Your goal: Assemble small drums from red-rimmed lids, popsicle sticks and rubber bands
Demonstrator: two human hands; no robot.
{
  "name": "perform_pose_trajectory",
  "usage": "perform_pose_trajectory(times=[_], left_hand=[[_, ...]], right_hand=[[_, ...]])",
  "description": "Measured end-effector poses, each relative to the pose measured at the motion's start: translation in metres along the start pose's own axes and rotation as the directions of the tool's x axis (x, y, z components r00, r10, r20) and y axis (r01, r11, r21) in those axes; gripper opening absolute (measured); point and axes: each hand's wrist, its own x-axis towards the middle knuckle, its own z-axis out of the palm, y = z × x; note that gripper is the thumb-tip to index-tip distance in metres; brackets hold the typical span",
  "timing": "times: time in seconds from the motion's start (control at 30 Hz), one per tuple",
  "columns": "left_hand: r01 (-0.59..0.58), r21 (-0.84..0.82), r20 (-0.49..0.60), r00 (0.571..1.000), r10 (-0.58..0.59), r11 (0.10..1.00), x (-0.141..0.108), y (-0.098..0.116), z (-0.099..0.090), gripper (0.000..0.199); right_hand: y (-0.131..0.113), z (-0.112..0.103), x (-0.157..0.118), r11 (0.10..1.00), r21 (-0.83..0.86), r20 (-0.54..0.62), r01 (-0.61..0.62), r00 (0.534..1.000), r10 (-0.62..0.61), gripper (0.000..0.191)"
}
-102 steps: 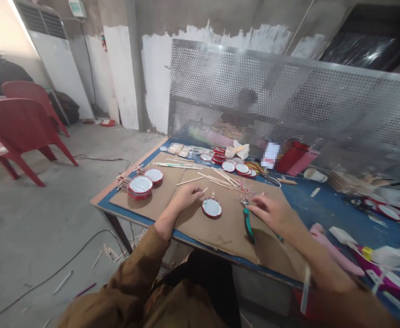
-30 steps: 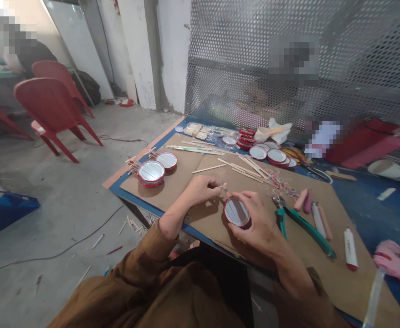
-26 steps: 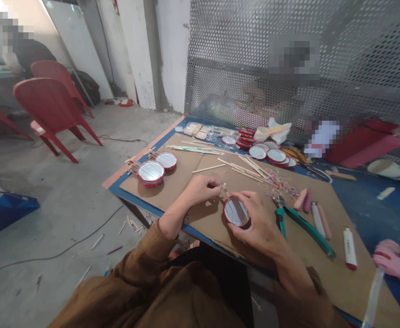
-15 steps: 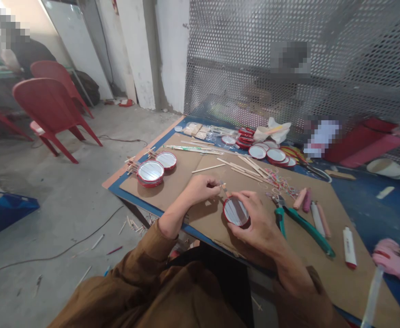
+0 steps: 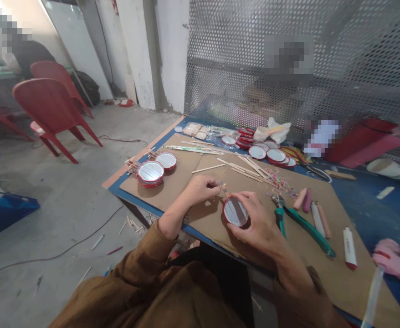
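Observation:
My right hand (image 5: 254,218) is wrapped round the rim of a small toy banjo (image 5: 234,212), a red-rimmed round lid with pale strings across its face and a short wooden neck. It is held just above the cardboard. At the neck's end, my left hand (image 5: 205,187) is closed in a pinch; what lies between its fingertips is too small to make out. To the left, two similar toy banjos (image 5: 151,172) with stick necks and crosspieces rest on the cardboard. Green-handled pliers (image 5: 309,230) lie right of my right hand.
Wooden sticks (image 5: 246,174) and small coloured rubber bands (image 5: 280,182) are scattered on the cardboard sheet (image 5: 189,228). Red-rimmed lids (image 5: 275,156) are piled along the back, before a perforated metal screen (image 5: 227,59). A white tube (image 5: 349,248) and a pink glue gun (image 5: 391,257) lie at right.

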Motion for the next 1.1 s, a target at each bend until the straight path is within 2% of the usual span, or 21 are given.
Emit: perform_pose_trajectory(times=[1.1], left_hand=[[0.035, -0.054, 0.016, 0.999, -0.034, 0.998, -0.0014, -0.0001, 0.0006, 0.019]], right_hand=[[0.0009, 0.0005, -0.0001, 1.000, 0.000, 0.022, -0.014, 1.000, 0.014, 0.055]])
